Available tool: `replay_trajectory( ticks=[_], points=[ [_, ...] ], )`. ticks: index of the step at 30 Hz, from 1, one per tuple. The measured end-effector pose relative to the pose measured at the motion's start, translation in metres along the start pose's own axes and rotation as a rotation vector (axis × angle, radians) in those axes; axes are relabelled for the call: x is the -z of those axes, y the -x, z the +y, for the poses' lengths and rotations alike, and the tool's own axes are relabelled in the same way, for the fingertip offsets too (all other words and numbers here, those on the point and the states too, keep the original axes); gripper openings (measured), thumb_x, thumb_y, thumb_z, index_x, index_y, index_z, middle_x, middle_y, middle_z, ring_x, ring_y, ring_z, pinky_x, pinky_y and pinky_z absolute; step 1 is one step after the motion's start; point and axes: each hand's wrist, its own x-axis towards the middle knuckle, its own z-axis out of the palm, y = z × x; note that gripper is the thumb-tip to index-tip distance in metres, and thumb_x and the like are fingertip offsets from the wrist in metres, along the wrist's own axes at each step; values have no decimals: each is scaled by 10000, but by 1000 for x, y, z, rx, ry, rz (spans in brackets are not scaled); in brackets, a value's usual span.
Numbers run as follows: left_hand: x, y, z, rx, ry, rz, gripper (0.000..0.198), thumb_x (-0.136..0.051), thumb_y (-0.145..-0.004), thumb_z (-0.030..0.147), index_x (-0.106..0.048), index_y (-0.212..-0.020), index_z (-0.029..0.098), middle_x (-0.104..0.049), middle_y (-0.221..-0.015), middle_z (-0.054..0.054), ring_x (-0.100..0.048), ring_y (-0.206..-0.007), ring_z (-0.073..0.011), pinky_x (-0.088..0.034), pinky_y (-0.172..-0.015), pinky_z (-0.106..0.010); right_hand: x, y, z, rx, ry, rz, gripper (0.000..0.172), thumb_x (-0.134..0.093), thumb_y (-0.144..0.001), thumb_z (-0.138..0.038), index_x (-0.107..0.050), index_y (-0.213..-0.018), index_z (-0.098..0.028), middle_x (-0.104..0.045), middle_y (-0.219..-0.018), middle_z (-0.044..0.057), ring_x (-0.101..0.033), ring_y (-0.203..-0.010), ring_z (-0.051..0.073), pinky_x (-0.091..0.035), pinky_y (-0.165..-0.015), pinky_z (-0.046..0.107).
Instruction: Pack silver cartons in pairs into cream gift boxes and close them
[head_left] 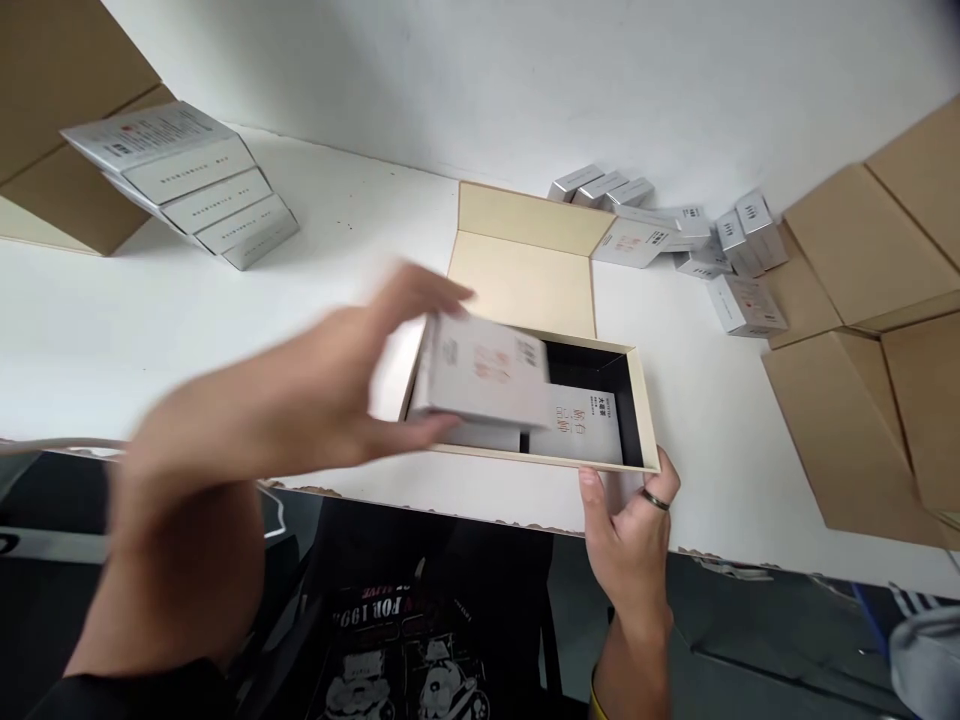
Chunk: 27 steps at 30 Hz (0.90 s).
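White bench (150,330), near edge: left hand (300,400) clamps a small grey carton (484,380) by its end over the open gift box (645,400); right hand (630,530) pinches the box's near rim. Carton probably light, stiff, smooth; best gripped by its edges.

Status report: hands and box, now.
Left hand holds small white carton over open beige gift box. Right hand grips box's front edge. Nothing blocking.

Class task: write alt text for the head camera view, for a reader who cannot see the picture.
A person's left hand holds a small grey-white box over an open beige gift box with a black interior, while the right hand grips its near edge. The gift box sits on a white table, with more small boxes and brown cartons around.
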Motion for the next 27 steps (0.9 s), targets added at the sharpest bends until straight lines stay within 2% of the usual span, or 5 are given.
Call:
replay_trajectory(
  ticks=[4,8,14,21,27],
  points=[
    [-39,-31,47,-346,6,-221,610,-566,-1019,452,-363,-1525,178,-369,-1662,-173,-247,-1596,-342,-323,-1254,-533,0,1,5,39,-29,12,795,-678,-889,-601,-332,-1477,-193,-552,-1415,247,-578,-1277,389,-502,-978,615],
    [-40,-39,62,-428,-100,-104,715,-571,-995,608,-353,-1530,186,-157,-1736,-180,-78,-1632,-331,-16,-1320,-584,1,1,7,119,-97,-8,766,-700,-919,-465,-268,-1500,-217,-521,-1441,236,-591,-1272,340,-523,-983,599],
    [-28,-40,44,-265,-373,-282,732,-748,-888,578,-476,-1439,181,-525,-1544,-178,-481,-1453,-349,-256,-1261,-504,24,-22,-19,495,-20,109,630,-680,-940,-352,-373,-1482,-264,-414,-1523,168,-420,-1442,331,-391,-1145,648],
    [-29,-50,44,-261,-408,-322,571,-680,-906,512,-608,-1374,194,-669,-1137,-134,-658,-978,-317,-483,-904,-437,42,-79,-70,963,432,-397,437,-572,-1008,-544,-583,-1338,-258,-484,-1492,146,-458,-1374,354,-392,-1122,610],
    [-25,-55,41,-234,-365,-370,475,-673,-870,518,-697,-1258,245,-648,-1069,-104,-622,-893,-272,-485,-810,-405,41,-109,-87,956,485,-731,496,-553,-967,-679,-642,-1301,-323,-579,-1304,86,-592,-1127,308,-542,-824,450]
  ],
)
